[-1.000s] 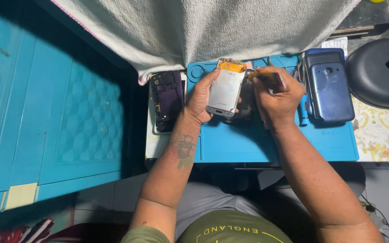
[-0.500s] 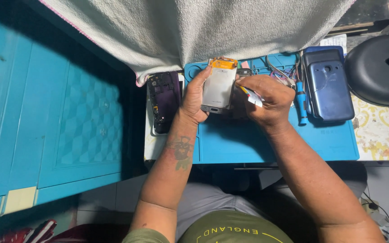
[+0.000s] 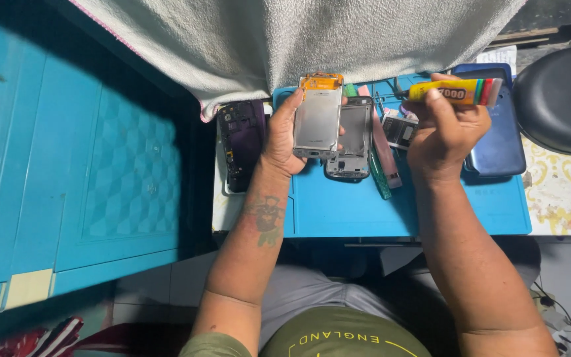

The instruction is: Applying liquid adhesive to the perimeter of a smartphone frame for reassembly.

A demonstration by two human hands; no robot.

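Gripping the silver screen panel [image 3: 318, 117] in our left hand [image 3: 284, 135], fingers wrapped round it; at three o'clock, our right hand [image 3: 445, 134] fingers clamp the yellow glue tube [image 3: 456, 92].

A single head-worn view was used, directed steeply downward from above the seated person. The left hand [image 3: 290, 135] and right hand [image 3: 444, 132] were framed at close range, upper centre. The blue mat [image 3: 404, 211] was seen beneath both; lap and forearms filled the lower frame.
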